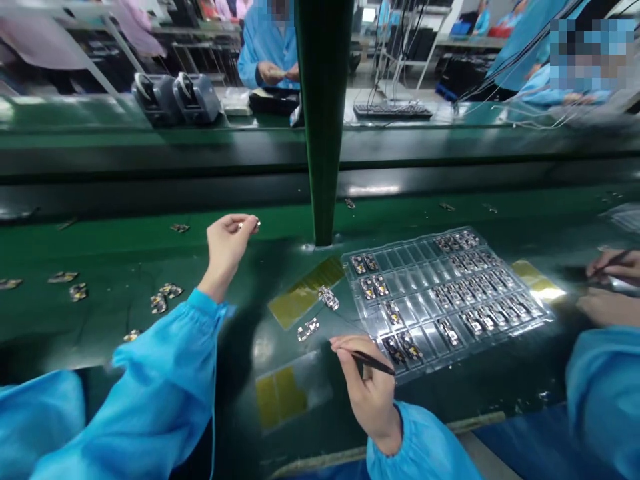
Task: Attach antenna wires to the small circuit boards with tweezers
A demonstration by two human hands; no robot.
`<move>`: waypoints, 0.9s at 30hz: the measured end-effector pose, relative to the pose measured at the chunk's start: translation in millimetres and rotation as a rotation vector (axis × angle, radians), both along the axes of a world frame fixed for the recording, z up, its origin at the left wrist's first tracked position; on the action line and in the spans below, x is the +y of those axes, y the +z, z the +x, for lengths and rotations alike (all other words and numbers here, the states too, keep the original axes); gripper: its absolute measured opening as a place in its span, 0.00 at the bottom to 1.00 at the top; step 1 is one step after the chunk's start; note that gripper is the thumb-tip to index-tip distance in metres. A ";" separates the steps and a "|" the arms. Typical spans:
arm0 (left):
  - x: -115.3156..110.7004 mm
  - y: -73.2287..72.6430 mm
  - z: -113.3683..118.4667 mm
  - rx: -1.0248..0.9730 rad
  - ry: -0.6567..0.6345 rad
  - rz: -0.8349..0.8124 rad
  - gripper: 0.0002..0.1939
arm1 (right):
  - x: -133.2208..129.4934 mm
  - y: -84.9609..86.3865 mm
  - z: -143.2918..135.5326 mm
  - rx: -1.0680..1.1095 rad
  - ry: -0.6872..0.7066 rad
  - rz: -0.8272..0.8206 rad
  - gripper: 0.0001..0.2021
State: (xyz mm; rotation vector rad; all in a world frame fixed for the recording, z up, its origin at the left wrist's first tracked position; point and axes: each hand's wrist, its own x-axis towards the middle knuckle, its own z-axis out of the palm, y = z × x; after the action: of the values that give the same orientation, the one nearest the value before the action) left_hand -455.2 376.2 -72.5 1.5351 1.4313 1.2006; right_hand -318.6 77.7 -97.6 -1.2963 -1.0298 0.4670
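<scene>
Raised over the green bench, my left hand [229, 250] pinches a small circuit module [257, 225] between thumb and fingertips. Dark tweezers [373, 362] lie in the grip of my right hand [367, 383], beside the lower left corner of a clear plastic tray [415, 310]. Rows of small modules fill part of that tray; some of its slots hold none. Between my hands, two loose modules [329, 298] [308, 329] rest near a strip of yellow film [305, 293]. Another piece of yellow film [281, 397] lies closer to me on a clear sheet.
Several loose modules [159, 304] are scattered at the left. A green post [324, 133] rises at the centre. A co-worker's hands [613, 267] are at the right edge, one with a dark tool. Across the bench are people, a keyboard [393, 111] and grey devices [196, 99].
</scene>
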 end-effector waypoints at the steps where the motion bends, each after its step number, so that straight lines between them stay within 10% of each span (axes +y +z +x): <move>1: 15.4 -3.5 4.3 0.008 0.025 0.004 0.07 | 0.1 -0.3 -0.1 -0.006 0.002 -0.008 0.07; 7: 40.0 -31.7 -0.7 0.117 0.175 0.025 0.14 | -1.0 0.4 -0.5 -0.040 0.033 -0.049 0.06; 18: -177.9 -30.6 -7.2 0.622 -0.670 0.176 0.10 | -6.5 -4.4 2.9 0.112 0.054 -0.042 0.07; 27: -182.7 -33.5 -11.4 0.717 -0.597 0.118 0.10 | -8.1 0.4 0.9 0.219 0.121 -0.140 0.04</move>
State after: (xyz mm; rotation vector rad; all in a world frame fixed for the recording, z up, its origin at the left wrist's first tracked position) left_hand -466.6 193.4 -106.0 2.3987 1.1556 0.3821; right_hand -317.8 69.6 -97.2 -1.2784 -0.9064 0.7676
